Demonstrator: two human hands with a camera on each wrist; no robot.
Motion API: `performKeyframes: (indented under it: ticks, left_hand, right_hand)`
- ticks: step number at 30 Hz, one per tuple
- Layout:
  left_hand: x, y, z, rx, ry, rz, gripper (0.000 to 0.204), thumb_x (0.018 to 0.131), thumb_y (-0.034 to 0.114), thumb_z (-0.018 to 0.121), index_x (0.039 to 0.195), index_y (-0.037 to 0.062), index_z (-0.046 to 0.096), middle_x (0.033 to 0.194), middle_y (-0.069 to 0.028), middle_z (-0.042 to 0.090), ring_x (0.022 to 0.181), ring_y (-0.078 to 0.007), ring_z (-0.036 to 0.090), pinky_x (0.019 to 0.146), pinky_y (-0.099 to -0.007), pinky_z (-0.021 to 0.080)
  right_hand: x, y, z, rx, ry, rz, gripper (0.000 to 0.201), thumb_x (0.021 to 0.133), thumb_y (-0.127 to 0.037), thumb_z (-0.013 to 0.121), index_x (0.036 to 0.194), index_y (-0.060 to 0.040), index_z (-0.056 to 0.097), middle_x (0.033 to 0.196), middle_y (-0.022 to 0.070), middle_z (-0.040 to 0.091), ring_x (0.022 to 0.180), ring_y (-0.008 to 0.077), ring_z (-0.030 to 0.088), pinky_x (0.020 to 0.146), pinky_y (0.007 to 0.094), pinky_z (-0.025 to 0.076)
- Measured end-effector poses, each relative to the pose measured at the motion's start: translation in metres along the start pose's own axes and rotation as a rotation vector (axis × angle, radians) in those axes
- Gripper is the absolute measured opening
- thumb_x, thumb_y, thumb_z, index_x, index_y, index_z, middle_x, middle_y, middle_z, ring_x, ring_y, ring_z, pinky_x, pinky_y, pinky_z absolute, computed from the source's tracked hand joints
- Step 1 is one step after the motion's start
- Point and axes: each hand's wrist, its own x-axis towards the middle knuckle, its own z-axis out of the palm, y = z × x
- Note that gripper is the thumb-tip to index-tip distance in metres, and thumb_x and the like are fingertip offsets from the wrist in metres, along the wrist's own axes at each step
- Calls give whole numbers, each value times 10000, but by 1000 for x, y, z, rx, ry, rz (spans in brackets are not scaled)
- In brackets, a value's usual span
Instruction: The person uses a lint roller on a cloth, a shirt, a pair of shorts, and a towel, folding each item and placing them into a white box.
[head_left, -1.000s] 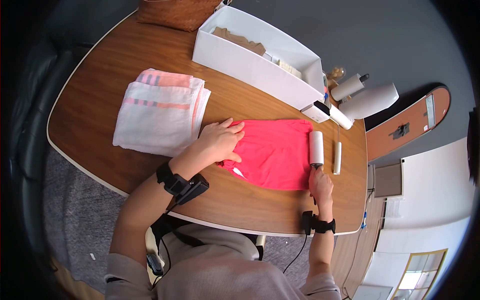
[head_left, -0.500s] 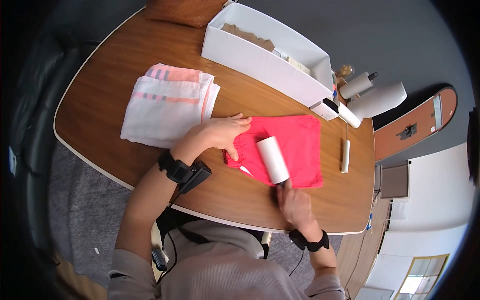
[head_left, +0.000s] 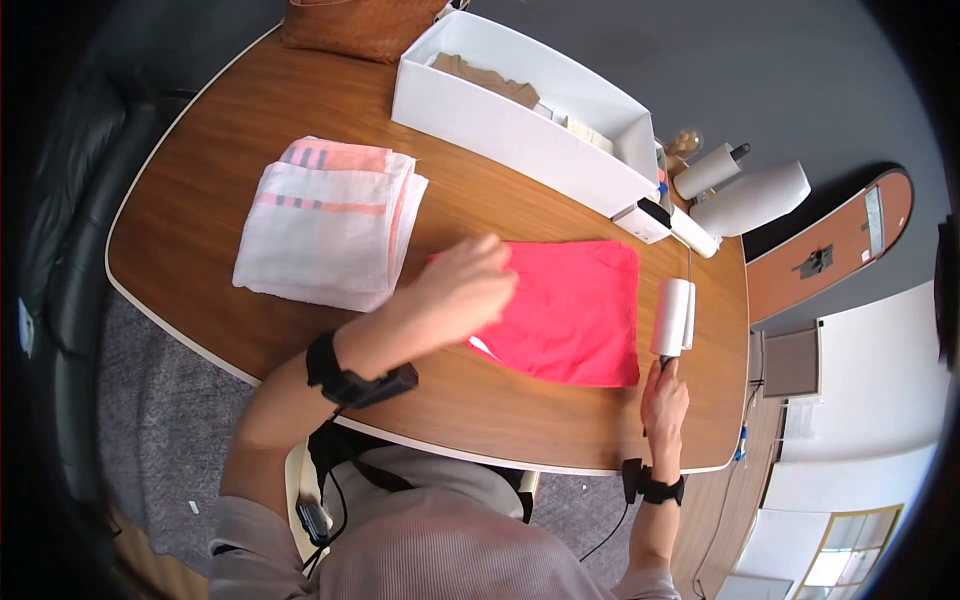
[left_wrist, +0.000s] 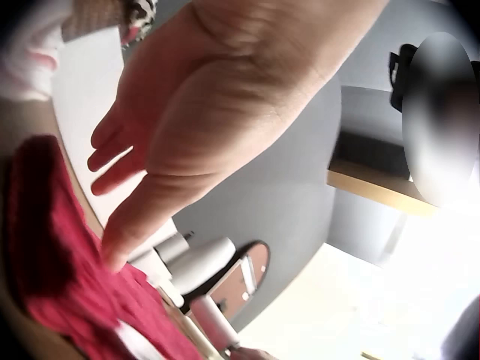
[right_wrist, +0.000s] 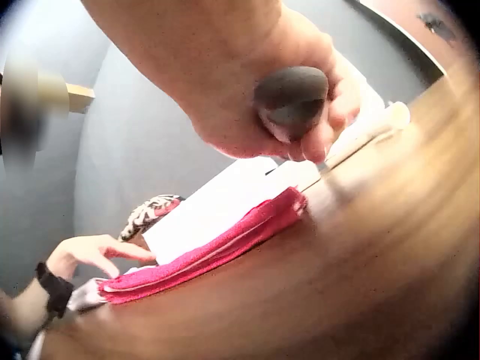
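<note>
A folded red garment [head_left: 575,315] with a gathered left end lies flat on the wooden table [head_left: 540,420]. Over that gathered end is my left hand [head_left: 465,295], blurred in the head view. The left wrist view shows its fingers [left_wrist: 112,161] fairly straight and the thumb close over the red cloth [left_wrist: 64,277]. My right hand [head_left: 664,405] grips a lint roller [head_left: 671,318] by its dark handle, to the right of the garment. In the right wrist view the rounded handle end [right_wrist: 292,94] pokes out of the curled fist.
To the left lies a folded white towel [head_left: 320,240] with pink stripes. A white bin [head_left: 510,150] with folded cloths stands at the back, beside a brown basket [head_left: 360,30]. More white rolls [head_left: 705,172] stand at the back right. A slim white stick [head_left: 690,315] lies behind the roller.
The lint roller swept left over the garment, then back right past its right edge. My left hand, spread on the gathered end before, has shifted slightly and is now blurred by motion.
</note>
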Motion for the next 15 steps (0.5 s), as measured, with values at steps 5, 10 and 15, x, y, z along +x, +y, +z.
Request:
performKeyframes:
  ticks: [5,10,15]
  left_hand:
    - [3,49,39,306,-167,-36,219,694,182,622,804,-5,648,908,-139,496,929,-271,452,716,-330,445]
    - [3,67,52,531,-319,-132,319,779,138,481,1044,-12,577,993,-206,479,942,-340,477,766,-370,439]
    - [-12,81,70,533,-224,-159,497,843,138,375,1338,166,337,1121,-345,413,1030,-484,458,914,-559,315]
  right_hand:
    - [-38,-27,0,54,-189,-480,288,850,-253,489,951,16,511,499,191,525,459,363,538,447,446,439]
    - [-38,-20,9,-39,-176,-340,300,859,-283,464,880,11,515,532,206,545,490,368,555,465,452,451]
    - [-15,16,15,-97,-131,-169,289,868,-271,438,844,10,499,577,225,562,539,389,569,505,472,457]
